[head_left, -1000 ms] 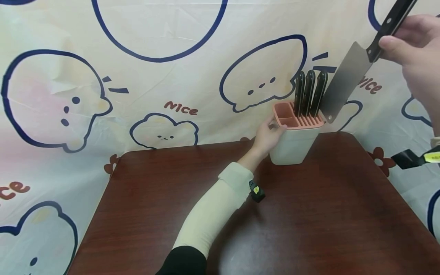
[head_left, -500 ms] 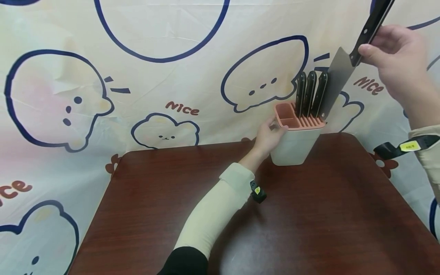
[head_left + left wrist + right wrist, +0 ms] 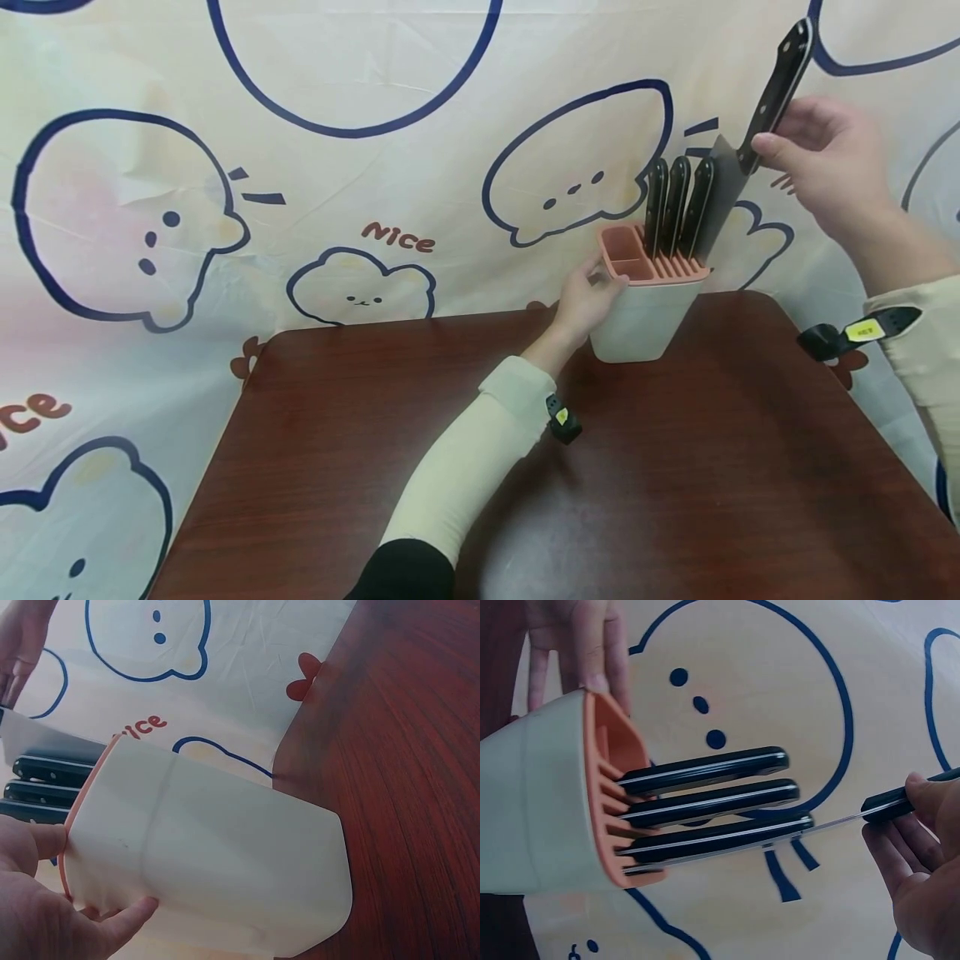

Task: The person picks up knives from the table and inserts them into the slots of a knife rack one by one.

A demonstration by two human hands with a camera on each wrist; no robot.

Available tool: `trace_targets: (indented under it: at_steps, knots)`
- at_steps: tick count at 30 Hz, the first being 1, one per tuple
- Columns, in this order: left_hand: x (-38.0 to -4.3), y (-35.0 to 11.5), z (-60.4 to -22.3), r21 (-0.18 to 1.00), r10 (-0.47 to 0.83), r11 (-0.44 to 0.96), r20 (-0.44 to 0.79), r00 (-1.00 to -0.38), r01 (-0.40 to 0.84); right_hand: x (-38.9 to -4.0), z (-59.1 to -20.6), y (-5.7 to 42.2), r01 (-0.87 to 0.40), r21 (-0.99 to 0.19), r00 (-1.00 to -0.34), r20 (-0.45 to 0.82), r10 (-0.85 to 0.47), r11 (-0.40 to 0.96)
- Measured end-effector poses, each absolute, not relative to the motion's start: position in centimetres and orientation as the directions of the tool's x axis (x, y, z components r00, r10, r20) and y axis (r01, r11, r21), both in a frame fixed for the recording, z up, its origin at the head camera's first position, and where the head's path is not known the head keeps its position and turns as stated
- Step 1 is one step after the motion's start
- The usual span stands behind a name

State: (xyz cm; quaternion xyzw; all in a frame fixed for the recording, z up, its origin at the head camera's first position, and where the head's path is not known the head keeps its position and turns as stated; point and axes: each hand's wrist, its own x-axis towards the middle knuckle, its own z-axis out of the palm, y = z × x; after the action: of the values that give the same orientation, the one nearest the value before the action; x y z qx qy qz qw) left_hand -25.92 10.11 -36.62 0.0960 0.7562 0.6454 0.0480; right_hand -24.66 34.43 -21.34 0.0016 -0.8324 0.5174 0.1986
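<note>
My right hand (image 3: 840, 158) pinches the black riveted handle of a cleaver (image 3: 727, 187) between thumb and fingers. The cleaver tilts, handle up and to the right. In the right wrist view its thin blade (image 3: 832, 824) runs into the end slot of the knife holder (image 3: 645, 325), beside the nearest knife. That holder is pale grey-green with a salmon slotted top and stands on the table. My left hand (image 3: 581, 304) grips its left side, thumb at the rim. Three knives with black handles (image 3: 705, 802) sit in neighbouring slots, their blades hidden inside.
A dark reddish-brown wooden table (image 3: 450, 400) lies beneath, its back edge close behind the holder. A cartoon-printed cloth (image 3: 405, 192) hangs behind and around it. Open salmon compartments (image 3: 628, 246) lie on the holder's left side.
My right hand has moved left and down with the cleaver, and the blade's lower end has dropped into the holder's end slot. My left hand has kept its hold.
</note>
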Motion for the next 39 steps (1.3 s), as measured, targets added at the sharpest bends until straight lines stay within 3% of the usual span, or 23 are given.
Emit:
trace_targets:
  at_steps: [22,39]
  knots:
    - [-25.9,10.1,-36.8,0.984,0.213,0.157,0.052,-0.976,0.087,-24.9,-26.5,34.3,-0.055,-0.795,-0.968,0.191,0.164,0.604]
    - [-25.7,10.1,-36.6,0.981,0.216,0.172,0.055,-0.975,0.094,-24.7,-29.7,34.3,-0.093,-0.761,-0.968,0.221,0.123,0.642]
